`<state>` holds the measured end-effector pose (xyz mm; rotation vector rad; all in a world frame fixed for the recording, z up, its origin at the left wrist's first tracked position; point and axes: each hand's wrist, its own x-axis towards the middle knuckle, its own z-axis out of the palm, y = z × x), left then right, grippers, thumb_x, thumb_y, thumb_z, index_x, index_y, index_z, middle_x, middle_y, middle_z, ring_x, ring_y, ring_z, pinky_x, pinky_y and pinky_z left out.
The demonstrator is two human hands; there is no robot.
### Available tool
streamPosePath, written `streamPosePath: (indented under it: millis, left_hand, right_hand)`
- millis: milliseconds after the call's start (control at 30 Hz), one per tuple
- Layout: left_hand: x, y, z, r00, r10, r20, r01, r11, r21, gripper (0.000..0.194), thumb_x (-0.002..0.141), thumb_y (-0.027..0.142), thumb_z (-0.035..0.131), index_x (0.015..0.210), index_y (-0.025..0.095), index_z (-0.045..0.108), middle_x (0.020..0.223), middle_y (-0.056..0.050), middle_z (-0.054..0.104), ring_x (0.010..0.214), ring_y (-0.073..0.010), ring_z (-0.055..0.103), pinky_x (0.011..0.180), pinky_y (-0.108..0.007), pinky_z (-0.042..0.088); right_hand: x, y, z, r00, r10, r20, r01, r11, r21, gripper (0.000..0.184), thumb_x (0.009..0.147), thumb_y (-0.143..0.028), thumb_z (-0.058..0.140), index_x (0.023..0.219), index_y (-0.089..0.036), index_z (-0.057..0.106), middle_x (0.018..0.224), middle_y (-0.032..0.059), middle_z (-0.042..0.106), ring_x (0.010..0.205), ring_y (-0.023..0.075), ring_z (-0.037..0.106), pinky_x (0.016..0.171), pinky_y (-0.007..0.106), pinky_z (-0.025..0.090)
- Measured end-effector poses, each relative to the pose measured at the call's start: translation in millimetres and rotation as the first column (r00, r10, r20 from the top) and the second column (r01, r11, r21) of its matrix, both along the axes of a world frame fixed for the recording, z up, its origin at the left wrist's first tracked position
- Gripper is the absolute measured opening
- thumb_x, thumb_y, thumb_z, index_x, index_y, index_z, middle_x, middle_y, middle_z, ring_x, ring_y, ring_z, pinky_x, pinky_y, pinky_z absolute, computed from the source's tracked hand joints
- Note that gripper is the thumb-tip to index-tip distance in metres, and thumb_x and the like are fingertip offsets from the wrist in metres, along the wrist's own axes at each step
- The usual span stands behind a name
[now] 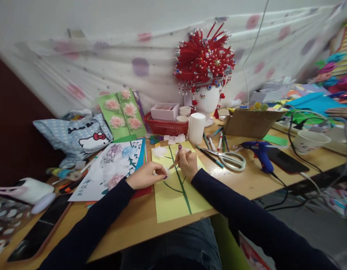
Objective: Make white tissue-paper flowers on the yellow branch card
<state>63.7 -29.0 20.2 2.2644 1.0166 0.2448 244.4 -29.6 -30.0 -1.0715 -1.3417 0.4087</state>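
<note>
A yellow sheet of paper (170, 206) lies in front of me, with a dark green stem and branches on it. A white fluffy tuft (160, 151) sits near its upper left corner. My right hand (187, 164) is closed around a slim tan tool with a pointed tip (173, 165), which angles down to the left over the stem; its exact kind is unclear. My left hand (146, 175) is over the sheet's left edge, thumb and fingertips pinched together. Whatever may be between those fingers is too small to name.
White scissors (232, 160), several pens and a blue glue gun (259, 153) lie right of the sheet. Behind stand a white cylinder (196, 128), a red basket (169, 127) and a red beaded headdress (205, 60). Left are a flower picture (89, 187) and a phone (39, 228).
</note>
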Motion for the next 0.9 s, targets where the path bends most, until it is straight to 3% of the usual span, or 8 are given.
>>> streamPosePath:
  millis: [167, 367, 533, 600, 700, 800, 900]
  left_hand:
    - [6, 5, -9.6, 0.997, 0.052, -0.052, -0.047, 0.994, 0.104, 0.017, 0.077, 0.019, 0.056, 0.082, 0.014, 0.071, 0.078, -0.005, 0.069, 0.073, -0.016, 0.061, 0.068, -0.025, 0.043]
    - [6, 9, -13.6, 0.997, 0.07, -0.032, -0.064, 0.984, 0.166, 0.019, 0.078, 0.022, 0.053, 0.084, 0.015, 0.069, 0.077, -0.005, 0.065, 0.07, -0.0169, 0.059, 0.064, -0.026, 0.043]
    - [-9, 7, -10.2, 0.995, 0.069, 0.072, -0.084, 0.97, 0.228, 0.023, 0.08, 0.031, 0.057, 0.097, 0.017, 0.064, 0.096, -0.007, 0.066, 0.087, -0.0204, 0.06, 0.08, -0.032, 0.047]
    - [-19, 2, -10.6, 0.994, 0.097, 0.044, -0.106, 0.956, 0.273, 0.039, 0.078, 0.037, 0.062, 0.112, 0.017, 0.059, 0.113, -0.01, 0.062, 0.107, -0.0257, 0.056, 0.093, -0.038, 0.042]
    - [-31, -4, -17.8, 0.982, 0.172, -0.077, -0.144, 0.949, 0.282, 0.08, 0.07, 0.054, 0.07, 0.135, 0.016, 0.043, 0.138, -0.016, 0.048, 0.13, -0.035, 0.039, 0.107, -0.05, 0.028]
    - [-34, -7, -29.7, 0.971, 0.18, -0.154, -0.137, 0.957, 0.256, 0.106, 0.063, 0.067, 0.07, 0.146, 0.017, 0.027, 0.15, -0.019, 0.033, 0.138, -0.0393, 0.025, 0.11, -0.055, 0.017]
    - [-31, -7, -38.1, 0.971, 0.15, -0.183, -0.102, 0.964, 0.247, 0.118, 0.058, 0.07, 0.072, 0.15, 0.02, 0.018, 0.154, -0.018, 0.026, 0.141, -0.0404, 0.018, 0.111, -0.057, 0.01]
  right_hand:
    - [2, -10, 1.0, 0.999, 0.047, -0.028, -0.044, 0.995, 0.092, 0.066, 0.096, -0.054, 0.03, 0.042, -0.019, 0.049, 0.037, 0.0001, 0.046, 0.037, 0.009, 0.044, 0.043, 0.023, 0.036]
    - [0, -13, -1.5, 0.986, 0.096, 0.133, -0.105, 0.992, 0.065, 0.065, 0.096, -0.054, 0.031, 0.045, -0.019, 0.052, 0.038, 0.0003, 0.046, 0.036, 0.0088, 0.044, 0.043, 0.023, 0.036]
    - [0, -13, -1.6, 0.979, 0.087, 0.185, -0.096, 0.995, 0.039, 0.066, 0.096, -0.055, 0.028, 0.046, -0.019, 0.052, 0.038, 0.0002, 0.045, 0.036, 0.0092, 0.042, 0.043, 0.023, 0.036]
    - [-1, -13, -2.8, 0.975, 0.104, 0.197, -0.111, 0.993, 0.027, 0.066, 0.096, -0.055, 0.028, 0.046, -0.019, 0.053, 0.037, -0.0001, 0.044, 0.035, 0.0092, 0.042, 0.042, 0.023, 0.035]
    - [-3, -13, -5.7, 0.965, 0.118, 0.235, -0.131, 0.991, 0.04, 0.064, 0.096, -0.053, 0.029, 0.047, -0.019, 0.053, 0.039, 0.0005, 0.047, 0.037, 0.0095, 0.044, 0.043, 0.023, 0.035]
    - [-2, -13, -7.8, 0.946, 0.111, 0.306, -0.141, 0.987, 0.077, 0.062, 0.098, -0.049, 0.028, 0.05, -0.019, 0.054, 0.042, 0.0012, 0.05, 0.039, 0.0095, 0.046, 0.045, 0.023, 0.036]
    - [1, -13, -7.6, 0.888, 0.116, 0.445, -0.191, 0.973, 0.128, 0.061, 0.099, -0.046, 0.022, 0.055, -0.019, 0.055, 0.046, 0.0018, 0.053, 0.042, 0.0096, 0.047, 0.048, 0.023, 0.036]
